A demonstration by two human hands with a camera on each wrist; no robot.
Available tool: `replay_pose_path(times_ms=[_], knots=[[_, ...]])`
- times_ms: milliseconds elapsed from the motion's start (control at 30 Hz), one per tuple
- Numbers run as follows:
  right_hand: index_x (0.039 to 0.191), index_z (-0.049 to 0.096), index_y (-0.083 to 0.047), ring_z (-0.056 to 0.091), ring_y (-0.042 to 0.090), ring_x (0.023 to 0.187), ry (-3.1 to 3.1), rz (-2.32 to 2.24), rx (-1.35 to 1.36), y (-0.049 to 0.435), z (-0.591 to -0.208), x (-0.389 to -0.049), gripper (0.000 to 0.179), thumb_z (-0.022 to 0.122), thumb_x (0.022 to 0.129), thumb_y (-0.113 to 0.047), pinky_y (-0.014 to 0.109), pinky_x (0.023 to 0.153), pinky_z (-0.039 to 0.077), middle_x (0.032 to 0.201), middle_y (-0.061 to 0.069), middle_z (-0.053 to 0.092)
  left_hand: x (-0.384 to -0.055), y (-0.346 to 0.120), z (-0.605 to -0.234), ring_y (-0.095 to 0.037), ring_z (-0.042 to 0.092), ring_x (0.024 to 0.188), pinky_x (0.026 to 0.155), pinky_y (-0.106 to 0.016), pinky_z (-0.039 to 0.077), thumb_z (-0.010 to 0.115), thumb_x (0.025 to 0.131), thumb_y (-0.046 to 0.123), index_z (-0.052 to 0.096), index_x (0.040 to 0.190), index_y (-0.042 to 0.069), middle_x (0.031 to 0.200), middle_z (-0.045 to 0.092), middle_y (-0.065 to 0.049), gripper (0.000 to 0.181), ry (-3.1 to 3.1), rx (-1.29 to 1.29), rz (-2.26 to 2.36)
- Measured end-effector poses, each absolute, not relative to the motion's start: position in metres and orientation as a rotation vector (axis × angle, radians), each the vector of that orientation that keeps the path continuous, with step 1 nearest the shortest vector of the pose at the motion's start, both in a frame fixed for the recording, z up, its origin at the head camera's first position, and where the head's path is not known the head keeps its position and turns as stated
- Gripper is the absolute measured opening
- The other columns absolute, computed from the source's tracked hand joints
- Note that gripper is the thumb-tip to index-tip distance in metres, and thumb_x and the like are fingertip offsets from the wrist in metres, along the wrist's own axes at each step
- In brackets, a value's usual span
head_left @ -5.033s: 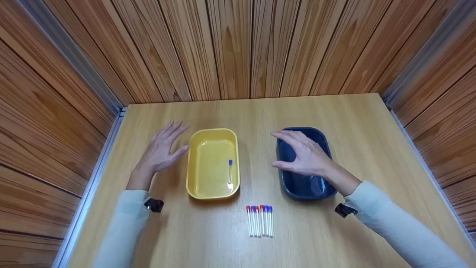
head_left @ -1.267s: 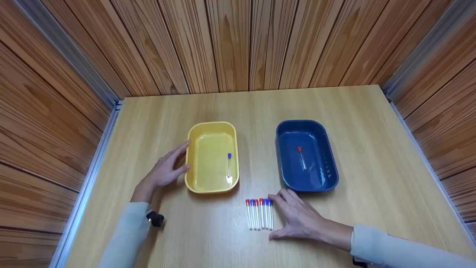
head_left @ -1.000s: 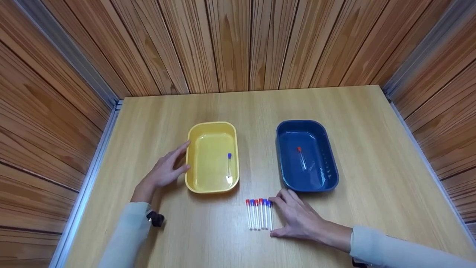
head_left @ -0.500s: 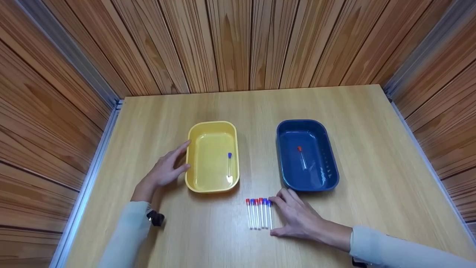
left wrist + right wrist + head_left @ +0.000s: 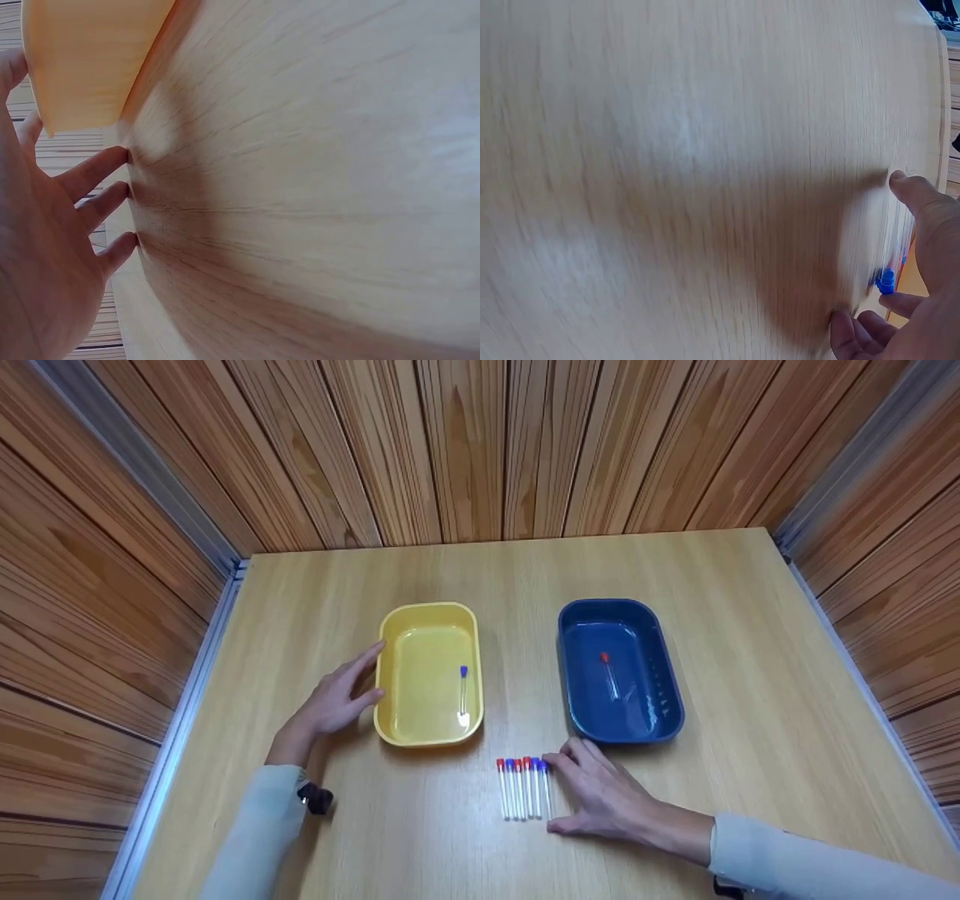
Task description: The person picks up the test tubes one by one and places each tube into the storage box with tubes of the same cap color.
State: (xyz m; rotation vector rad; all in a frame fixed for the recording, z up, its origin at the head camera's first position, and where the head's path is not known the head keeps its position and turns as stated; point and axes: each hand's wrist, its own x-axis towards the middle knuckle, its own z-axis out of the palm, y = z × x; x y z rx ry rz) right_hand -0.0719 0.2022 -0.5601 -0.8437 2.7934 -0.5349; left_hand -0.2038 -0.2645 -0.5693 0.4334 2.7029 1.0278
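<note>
Several slim, clear, capped tubes (image 5: pixel 528 790) beside my half-spread right hand (image 5: pixel 604 797), grip indeterminable, seem light, stiff, slippery: grasp mid-barrel. Spread left hand (image 5: pixel 332 701) merely touches yellow plastic tray (image 5: pixel 420 690).

Yellow tray (image 5: pixel 420 690): plain, nearer orange in left wrist view; blue tray (image 5: pixel 589 706): plain, dark navy; tubes (image 5: pixel 520 792) in row: clear whitish bodies, caps (image 5: pixel 526 760) mixed red and blue; blue-capped tube (image 5: pixel 463 690) in yellow tray; red-capped tube (image 5: pixel 610 678) in blue tray; desk (image 5: pixel 517 600): pale tan, fine wood grain; plank walls (image 5: pixel 469 450): warm brown, dark streaked grain, near-black seams; rails (image 5: pixel 193 697): silver-grey; sleeves (image 5: pixel 259 817): pale mint; wrist device (image 5: pixel 318 799): black
</note>
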Motion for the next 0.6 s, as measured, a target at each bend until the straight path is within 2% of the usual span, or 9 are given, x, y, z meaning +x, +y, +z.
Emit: replay_pose_path(times_ms=[367,600], knots=[[0.152,0.067,-0.011,0.056,0.014,0.109,2.821,-0.542,-0.858,0.205,-0.551,-0.072,0.095,0.102,0.077,-0.057,0.034,0.090,0.058,0.125,0.003,0.061,-0.203,-0.265,-0.570,-0.046,0.032,0.173,0.138,-0.074,0.025,0.065,0.111,0.046,0.022,0.182,0.029,0.186,0.037,-0.012,0.085,2.704,0.430,1.036],[0.148,0.069,-0.008,0.049,0.010,0.098,2.829,-0.622,-0.925,0.206,-0.543,-0.070,0.092,0.103,0.076,-0.055,0.022,0.076,0.044,0.113,-0.002,0.058,-0.204,-0.266,-0.572,-0.048,0.038,0.170,0.135,-0.077,0.027,0.065,0.111,0.043,0.025,0.182,0.026,0.182,0.044,-0.014,0.083,2.725,0.456,1.010]])
